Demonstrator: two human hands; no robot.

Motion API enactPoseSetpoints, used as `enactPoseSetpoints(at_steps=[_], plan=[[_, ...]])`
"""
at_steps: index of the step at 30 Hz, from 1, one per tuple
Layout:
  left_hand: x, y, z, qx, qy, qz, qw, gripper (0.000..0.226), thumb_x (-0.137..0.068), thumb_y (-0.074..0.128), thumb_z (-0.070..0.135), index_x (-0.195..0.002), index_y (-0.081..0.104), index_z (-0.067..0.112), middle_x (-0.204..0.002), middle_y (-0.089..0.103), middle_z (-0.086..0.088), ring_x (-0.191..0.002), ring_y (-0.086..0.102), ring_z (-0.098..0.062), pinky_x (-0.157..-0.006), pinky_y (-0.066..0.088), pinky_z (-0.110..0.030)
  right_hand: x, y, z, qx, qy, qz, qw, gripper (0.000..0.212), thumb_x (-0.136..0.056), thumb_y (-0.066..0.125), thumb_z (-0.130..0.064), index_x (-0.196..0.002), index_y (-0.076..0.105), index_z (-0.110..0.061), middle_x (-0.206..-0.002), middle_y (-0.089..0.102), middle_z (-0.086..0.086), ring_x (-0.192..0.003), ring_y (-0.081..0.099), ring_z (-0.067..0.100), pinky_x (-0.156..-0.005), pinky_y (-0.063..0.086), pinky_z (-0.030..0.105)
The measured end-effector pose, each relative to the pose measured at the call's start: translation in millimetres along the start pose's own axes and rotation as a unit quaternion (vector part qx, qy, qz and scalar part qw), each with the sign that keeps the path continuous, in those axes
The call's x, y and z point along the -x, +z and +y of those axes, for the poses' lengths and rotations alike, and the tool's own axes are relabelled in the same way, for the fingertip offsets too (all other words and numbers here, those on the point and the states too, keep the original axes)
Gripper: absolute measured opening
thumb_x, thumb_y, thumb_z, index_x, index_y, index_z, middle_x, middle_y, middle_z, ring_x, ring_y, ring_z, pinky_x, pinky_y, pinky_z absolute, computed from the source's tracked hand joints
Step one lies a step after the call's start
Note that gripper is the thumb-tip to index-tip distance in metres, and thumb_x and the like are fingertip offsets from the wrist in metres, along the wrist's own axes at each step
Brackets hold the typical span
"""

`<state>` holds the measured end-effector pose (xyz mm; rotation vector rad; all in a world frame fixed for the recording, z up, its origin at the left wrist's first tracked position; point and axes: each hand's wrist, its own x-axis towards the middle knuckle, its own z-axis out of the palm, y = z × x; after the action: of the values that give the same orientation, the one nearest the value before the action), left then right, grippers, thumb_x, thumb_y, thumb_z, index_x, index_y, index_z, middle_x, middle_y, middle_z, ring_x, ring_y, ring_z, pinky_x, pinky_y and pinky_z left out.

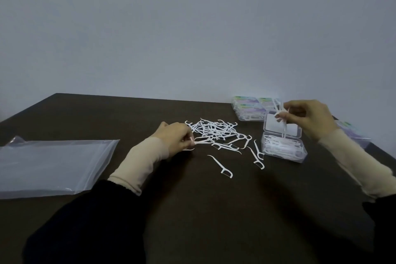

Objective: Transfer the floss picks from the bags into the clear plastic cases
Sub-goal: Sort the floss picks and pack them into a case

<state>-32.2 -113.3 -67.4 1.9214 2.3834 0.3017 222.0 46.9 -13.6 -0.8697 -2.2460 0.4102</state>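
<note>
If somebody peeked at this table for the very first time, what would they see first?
Probably the tangled heap of white plastic floss picks in the middle of the dark brown table. The left hand pinches one at the heap's edge. To the right, the right hand holds a few picks above the open clear plastic case, already partly filled.
</note>
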Motion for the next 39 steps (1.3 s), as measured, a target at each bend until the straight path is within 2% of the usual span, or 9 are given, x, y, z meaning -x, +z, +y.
enactPoseSetpoints(at_steps=[1, 5, 8, 14, 20, 27, 29, 33, 39], plan=[[0, -1, 1, 0.011, -0.004, 0.012, 1.0, 0.014, -0.094, 0.051, 0.032, -0.098, 0.06, 0.022, -0.099, 0.056, 0.009, -0.105, 0.052, -0.011, -0.095, 0.025, -0.031, 1, -4, 5, 0.027, 0.0, 0.009, 1.0, 0.029, -0.08, 0.068, -0.007, -0.104, 0.064, 0.008, -0.094, 0.069, 0.018, -0.086, 0.063, 0.017, -0.07, 0.041, 0.001], [-4, 0, 15, 0.057, -0.007, 0.064, 0.996, 0.011, -0.093, 0.05, 0.032, -0.093, 0.056, 0.023, -0.09, 0.052, 0.011, -0.097, 0.054, -0.012, -0.095, 0.02, -0.028, 3, -6, 21, 0.102, -0.014, -0.036, 0.994, 0.033, -0.083, 0.065, -0.008, -0.114, 0.062, 0.004, -0.107, 0.067, 0.02, -0.098, 0.063, 0.029, -0.084, 0.038, 0.022], [-12, 2, 37, 0.078, 0.015, 0.103, 0.992, 0.014, -0.094, 0.05, 0.032, -0.095, 0.058, 0.021, -0.091, 0.052, 0.011, -0.096, 0.053, -0.01, -0.096, 0.018, -0.026, 3, 3, 37, 0.145, -0.024, -0.088, 0.985, 0.034, -0.084, 0.064, -0.009, -0.117, 0.061, 0.0, -0.112, 0.065, 0.019, -0.1, 0.062, 0.028, -0.086, 0.039, 0.022], [-40, 0, 88, 0.091, 0.067, 0.155, 0.981, 0.012, -0.094, 0.05, 0.032, -0.092, 0.057, 0.023, -0.1, 0.059, 0.008, -0.098, 0.051, -0.008, -0.099, 0.019, -0.029, 7, 12, 57, 0.144, -0.017, -0.146, 0.979, 0.029, -0.084, 0.065, -0.012, -0.113, 0.066, -0.009, -0.108, 0.068, 0.01, -0.084, 0.054, 0.008, -0.083, 0.039, 0.015], [-72, 11, 134, 0.062, 0.086, 0.142, 0.984, 0.014, -0.094, 0.049, 0.033, -0.093, 0.059, 0.023, -0.098, 0.06, 0.007, -0.103, 0.052, -0.013, -0.099, 0.02, -0.033, 20, -1, 71, 0.054, -0.004, -0.081, 0.995, 0.031, -0.08, 0.069, -0.017, -0.111, 0.065, -0.014, -0.111, 0.066, 0.002, -0.091, 0.056, 0.006, -0.088, 0.044, 0.02], [-95, 32, 167, -0.04, 0.094, 0.112, 0.988, 0.023, -0.096, 0.043, 0.03, -0.111, 0.056, 0.018, -0.119, 0.054, 0.001, -0.117, 0.045, -0.017, -0.108, 0.015, -0.044, 33, -1, 92, -0.017, 0.034, -0.011, 0.999, 0.017, -0.085, 0.064, -0.018, -0.102, 0.065, -0.016, -0.104, 0.066, 0.004, -0.094, 0.059, 0.015, -0.088, 0.048, 0.028], [-97, 36, 171, -0.043, 0.092, 0.112, 0.989, 0.023, -0.096, 0.043, 0.03, -0.112, 0.055, 0.019, -0.12, 0.054, 0.001, -0.118, 0.045, -0.018, -0.109, 0.016, -0.045, 33, -2, 94, -0.022, 0.041, -0.016, 0.999, 0.014, -0.085, 0.064, -0.016, -0.099, 0.066, -0.016, -0.103, 0.066, 0.004, -0.092, 0.06, 0.015, -0.084, 0.047, 0.024], [-99, 39, 173, -0.035, 0.093, 0.115, 0.988, 0.021, -0.095, 0.044, 0.03, -0.11, 0.055, 0.02, -0.118, 0.054, 0.002, -0.117, 0.045, -0.017, -0.109, 0.015, -0.046, 33, 0, 95, -0.022, 0.053, -0.034, 0.998, 0.013, -0.085, 0.064, -0.011, -0.097, 0.067, -0.014, -0.094, 0.066, 0.003, -0.082, 0.058, 0.01, -0.07, 0.04, 0.006], [-96, 39, 174, 0.028, 0.092, 0.136, 0.986, 0.016, -0.094, 0.049, 0.031, -0.103, 0.059, 0.025, -0.111, 0.057, 0.007, -0.113, 0.047, -0.013, -0.107, 0.011, -0.04, 32, 1, 96, -0.036, 0.059, -0.03, 0.997, 0.016, -0.081, 0.066, -0.005, -0.095, 0.066, -0.013, -0.089, 0.066, 0.004, -0.075, 0.057, 0.003, -0.067, 0.044, 0.004]])
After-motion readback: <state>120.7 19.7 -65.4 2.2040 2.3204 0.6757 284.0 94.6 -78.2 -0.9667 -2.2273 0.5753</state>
